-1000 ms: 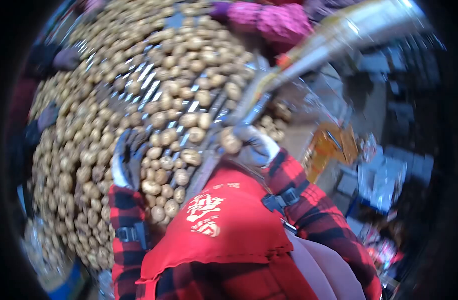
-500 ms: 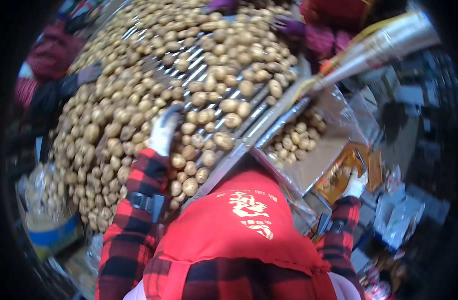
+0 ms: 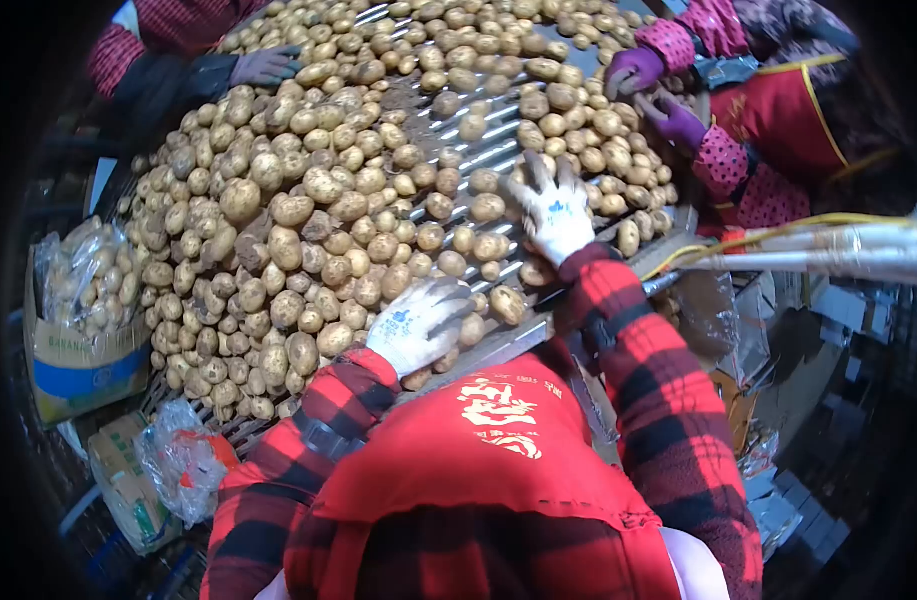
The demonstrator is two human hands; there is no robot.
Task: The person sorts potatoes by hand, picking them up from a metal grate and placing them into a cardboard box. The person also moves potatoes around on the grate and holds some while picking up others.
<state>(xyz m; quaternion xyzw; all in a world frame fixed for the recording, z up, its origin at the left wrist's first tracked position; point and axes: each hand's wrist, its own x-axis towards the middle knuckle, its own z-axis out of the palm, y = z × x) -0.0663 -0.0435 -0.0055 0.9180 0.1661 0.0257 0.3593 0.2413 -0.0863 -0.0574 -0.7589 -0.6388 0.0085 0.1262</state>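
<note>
While the left hand [image 3: 410,328] lies with fingers loosely extended over the potatoes [image 3: 291,209] by the near rail [image 3: 508,343], the right hand [image 3: 558,212] reaches farther out over the rollers [image 3: 498,120], fingers spread wide. No potato shows clasped in either, though the undersides of both palms are hidden.

One oblong potato [image 3: 506,305] sits between the two, just right of the left fingertips, which are nearer to it than the right hand. Its long axis runs slantwise, from far left to near right. More potatoes crowd the left side, and another group lies just right of the right hand.

Both white gloves carry a blue print, too small to read. On the red apron [image 3: 408,470] are pale characters, not clear enough to make out. At far left, the box [image 3: 90,372] reads "BANANA" in green above a blue band; it holds bagged potatoes [image 3: 100,285].
</note>
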